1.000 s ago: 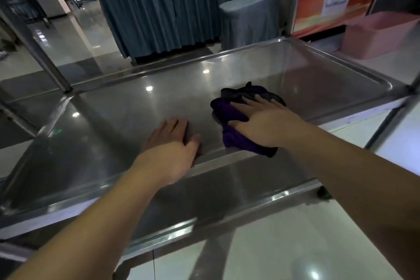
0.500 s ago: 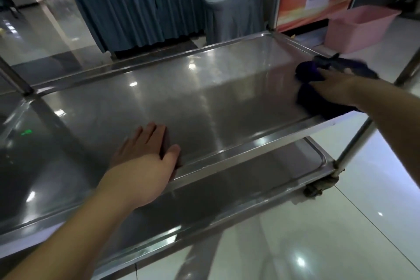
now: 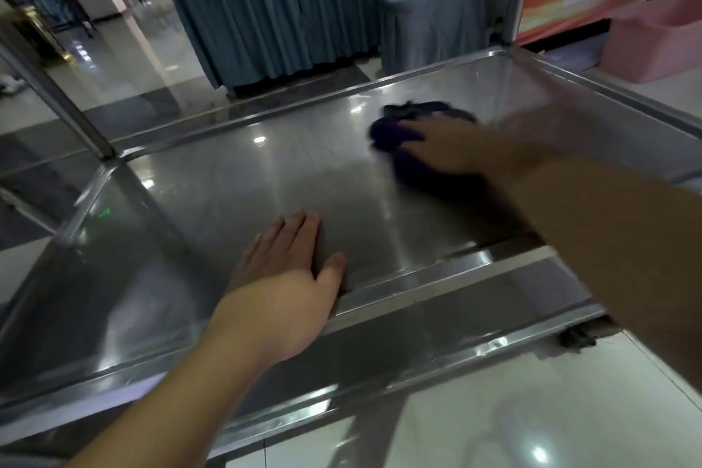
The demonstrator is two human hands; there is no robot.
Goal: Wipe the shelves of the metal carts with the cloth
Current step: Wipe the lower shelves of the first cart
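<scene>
Crumpled dark purple cloth lying on the shiny stainless-steel cart shelf, toward its far right part. Pressed down by the right hand, blurred, fingers stretched fairly flat across the fabric rather than curled round it. Left hand resting palm-down near the shelf's front rim, fingers straight, thumb spread, holding nothing. Lower steel shelf showing beneath the front edge. Behind the cart: grey-blue pleated curtains, a pink plastic tub at right.

Head camera looks forward and down, close over the cart shelf.
</scene>
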